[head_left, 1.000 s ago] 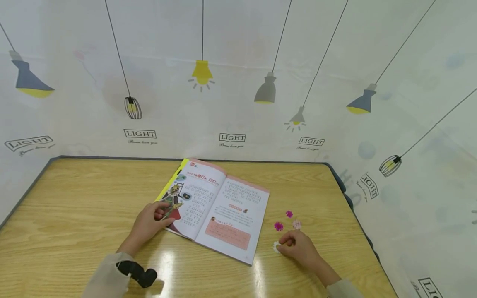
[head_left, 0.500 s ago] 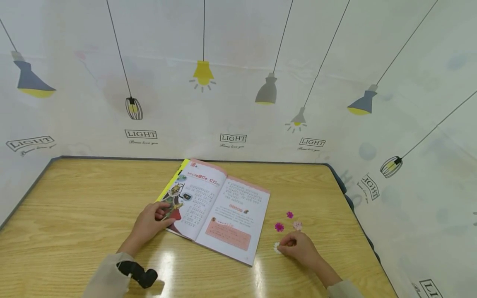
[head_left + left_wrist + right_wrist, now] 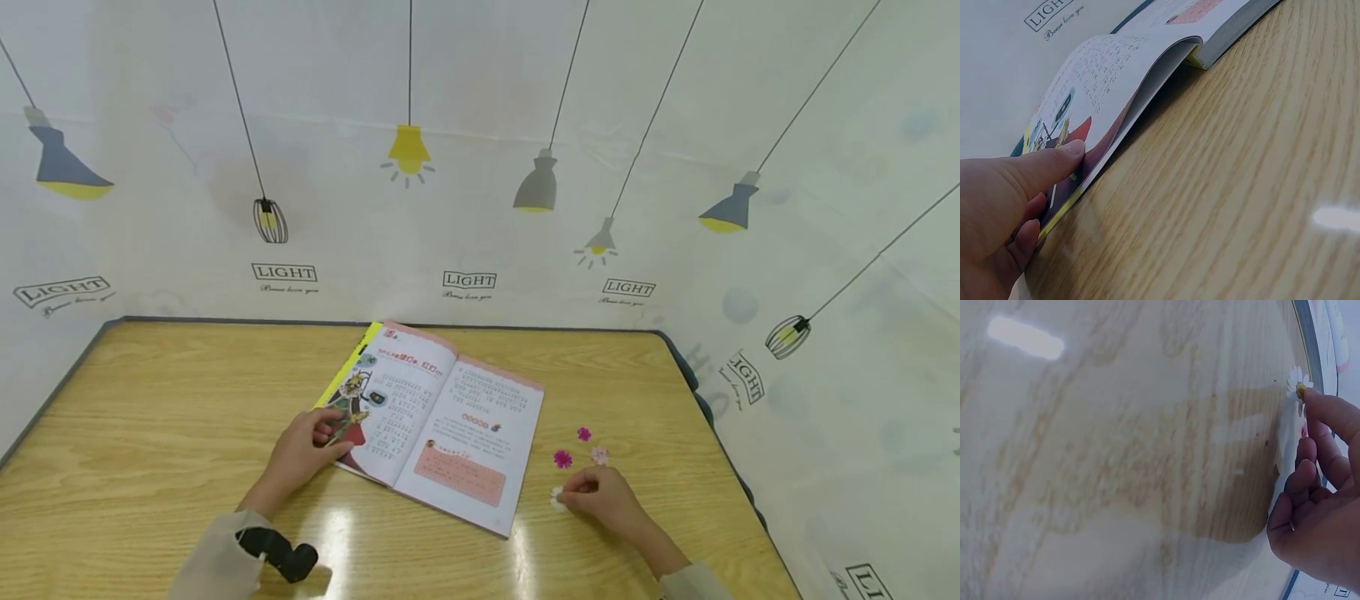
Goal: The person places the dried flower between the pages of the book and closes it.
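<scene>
An open book with printed text and a cartoon picture lies on the wooden table. My left hand holds its left side near the lower corner. In the left wrist view, the thumb lies over the page while curled fingers sit at the yellow-edged border. Right of the book, my right hand pinches a small white daisy with a yellow centre between thumb and forefinger. Beyond that hand are two magenta flowers, a nearer one and a farther one, plus a pale pink flower.
The wood-grained table has a dark edge along its back and sides. Behind it hangs a white wall covering printed with lamps. A black strap-like device is on the left sleeve.
</scene>
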Motion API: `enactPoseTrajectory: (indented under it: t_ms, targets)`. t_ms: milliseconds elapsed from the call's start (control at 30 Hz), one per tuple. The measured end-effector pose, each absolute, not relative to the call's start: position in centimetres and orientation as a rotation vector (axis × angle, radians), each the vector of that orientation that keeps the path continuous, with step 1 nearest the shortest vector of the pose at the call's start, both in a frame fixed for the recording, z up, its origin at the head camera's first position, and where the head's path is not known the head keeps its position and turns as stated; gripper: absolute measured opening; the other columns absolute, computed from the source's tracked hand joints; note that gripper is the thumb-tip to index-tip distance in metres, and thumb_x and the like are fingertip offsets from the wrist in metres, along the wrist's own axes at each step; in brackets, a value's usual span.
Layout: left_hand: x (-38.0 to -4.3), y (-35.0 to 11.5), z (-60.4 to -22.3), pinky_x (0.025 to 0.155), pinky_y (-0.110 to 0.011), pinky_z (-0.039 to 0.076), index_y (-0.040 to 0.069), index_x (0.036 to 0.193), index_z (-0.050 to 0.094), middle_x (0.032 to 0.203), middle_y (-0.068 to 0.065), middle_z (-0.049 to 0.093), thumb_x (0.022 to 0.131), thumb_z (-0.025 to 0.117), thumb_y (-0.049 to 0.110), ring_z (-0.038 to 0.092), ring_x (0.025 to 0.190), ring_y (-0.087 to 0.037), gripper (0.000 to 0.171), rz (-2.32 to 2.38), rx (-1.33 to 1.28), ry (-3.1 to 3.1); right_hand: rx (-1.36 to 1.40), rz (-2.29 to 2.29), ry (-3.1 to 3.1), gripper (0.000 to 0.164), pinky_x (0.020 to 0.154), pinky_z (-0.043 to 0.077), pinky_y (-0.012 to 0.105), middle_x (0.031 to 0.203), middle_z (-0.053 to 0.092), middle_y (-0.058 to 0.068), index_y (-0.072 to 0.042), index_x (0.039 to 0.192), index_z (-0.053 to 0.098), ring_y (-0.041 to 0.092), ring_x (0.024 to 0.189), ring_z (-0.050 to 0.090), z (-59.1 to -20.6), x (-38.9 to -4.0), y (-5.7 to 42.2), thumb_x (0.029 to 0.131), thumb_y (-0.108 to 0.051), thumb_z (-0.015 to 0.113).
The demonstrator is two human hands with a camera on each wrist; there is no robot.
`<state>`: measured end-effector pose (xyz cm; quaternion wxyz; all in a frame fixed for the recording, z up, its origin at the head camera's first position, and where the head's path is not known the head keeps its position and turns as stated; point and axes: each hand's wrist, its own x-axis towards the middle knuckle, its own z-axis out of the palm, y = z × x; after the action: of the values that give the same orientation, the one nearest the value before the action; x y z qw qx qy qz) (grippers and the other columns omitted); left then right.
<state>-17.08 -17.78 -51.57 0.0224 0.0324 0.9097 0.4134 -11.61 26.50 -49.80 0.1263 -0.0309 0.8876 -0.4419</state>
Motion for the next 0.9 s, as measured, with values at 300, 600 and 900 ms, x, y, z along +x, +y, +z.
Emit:
enactPoseTrajectory:
  t_ms: [300, 600, 900]
  targets:
    - [-17.1, -17.8, -51.8, 0.072, -0.035, 0.042, -0.003, 0.116, 0.058, 0.093, -0.01, 0.052, 0.078, 0.076, 0.017, 0.049, 0.08, -0.02, 0.047, 1.299, 0.129, 2.833, -0.091, -1.267, 2.633, 0.018, 0.06, 0.043, 0.024, 0.075, 0.058, 0.001, -0.003, 0.081, 0.067, 0.015, 0.069, 0.05, -49.2, -12.5, 26.3, 0.077, -0.018, 0.075]
    - [-17.1, -17.8, -51.8, 0.073, -0.035, 0.042, -0.003, 0.117, 0.057, 0.095, -0.011, 0.053, 0.078, 0.076, 0.018, 0.05, 0.082, -0.02, 0.048, 1.299, 0.115, 2.819, -0.174, -1.231, 2.691, 0.016, 0.057, 0.042, 0.024, 0.073, 0.059, 0.001, -0.002, 0.079, 0.068, 0.013, 0.065, 0.048, -48.1, -14.2, 25.3, 0.077, -0.016, 0.075]
    - [-17.2, -17.8, -51.9, 0.073, -0.034, 0.042, -0.002, 0.118, 0.057, 0.094, -0.01, 0.052, 0.078, 0.076, 0.02, 0.049, 0.082, -0.02, 0.049, 1.282, 0.095, 2.812, -0.103, -1.205, 2.694, 0.015, 0.055, 0.042, 0.026, 0.071, 0.058, 0.001, -0.004, 0.08, 0.069, 0.015, 0.063, 0.051, -47.1, -15.9, 23.8, 0.077, -0.018, 0.075]
